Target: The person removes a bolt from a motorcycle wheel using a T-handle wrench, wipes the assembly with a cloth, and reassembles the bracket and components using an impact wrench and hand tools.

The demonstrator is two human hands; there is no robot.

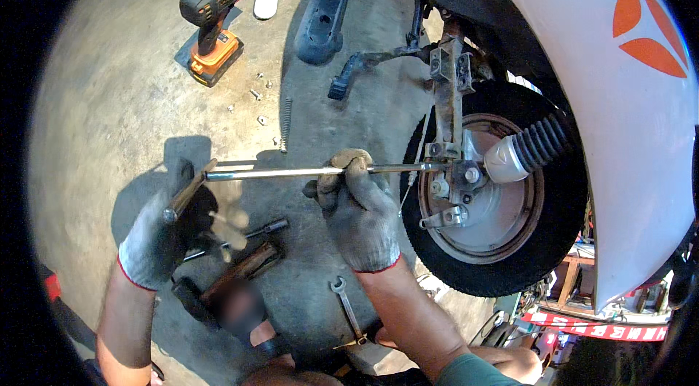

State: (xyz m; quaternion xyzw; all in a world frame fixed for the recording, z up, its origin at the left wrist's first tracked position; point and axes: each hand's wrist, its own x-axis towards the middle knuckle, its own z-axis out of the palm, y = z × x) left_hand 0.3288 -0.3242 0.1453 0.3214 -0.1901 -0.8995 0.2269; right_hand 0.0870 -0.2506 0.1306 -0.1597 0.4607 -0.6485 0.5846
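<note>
My right hand (pixel 360 215), in a grey-white work glove, is closed around the shaft of a long T-handle socket wrench (pixel 273 173). The shaft lies level, its right end at a bolted bracket (pixel 460 181) beside the wheel hub. My left hand (pixel 156 237), gloved too, is at the wrench's crossbar; its fingers are stretched apart, smeared by motion, and do not wrap the bar. The wheel (pixel 502 189) has a black tire and grey hub. A metal swingarm (pixel 446 88) rises above the bracket, and a black ribbed rubber boot (pixel 542 142) sits at its right.
An orange-black cordless impact wrench (pixel 218 11) stands at upper left. Bolts (pixel 255 95), a coil spring (pixel 286 124) and a black plastic cover (pixel 321 22) lie on the concrete. A combination wrench (pixel 348 311) lies near my right forearm. White bodywork (pixel 604 109) overhangs the wheel.
</note>
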